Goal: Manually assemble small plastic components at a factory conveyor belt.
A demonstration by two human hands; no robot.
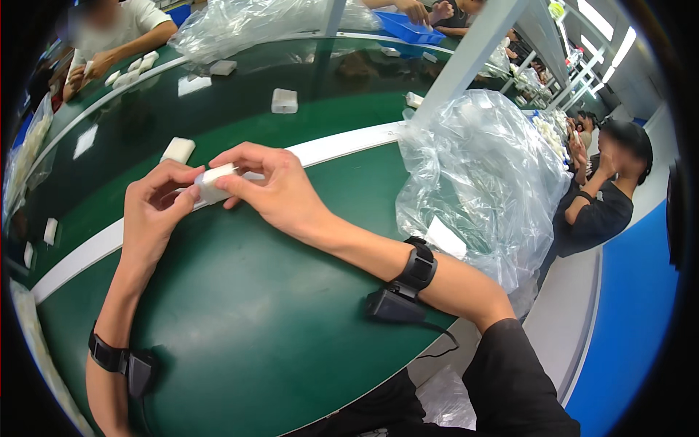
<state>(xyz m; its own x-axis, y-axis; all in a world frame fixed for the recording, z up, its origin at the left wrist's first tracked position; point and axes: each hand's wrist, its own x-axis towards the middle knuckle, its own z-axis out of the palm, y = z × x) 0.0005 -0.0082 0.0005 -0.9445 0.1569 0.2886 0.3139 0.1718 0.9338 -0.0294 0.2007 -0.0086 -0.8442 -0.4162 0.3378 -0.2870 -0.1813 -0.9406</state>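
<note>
Between both hands, over the white rail at the table's far edge, is a small white block-shaped piece (214, 182) with a smooth, partly translucent outside. My left hand (154, 204) pinches its left end between thumb and fingers. At the other end, my right hand (277, 186) is closed on it with thumb and index finger, the remaining fingers curled behind. Just beyond my left hand lies another white block (178, 150) on the dark green belt. A whitish translucent block (285, 101) sits farther off on that belt.
Clear plastic bags (480, 182) are heaped on the table's right, with a white slip (445, 237) among them. A grey post (470, 62) rises behind. More blocks (50, 231) lie along the belt. Co-workers sit across and at the right (593, 211). A blue tray (409, 29) stands far back.
</note>
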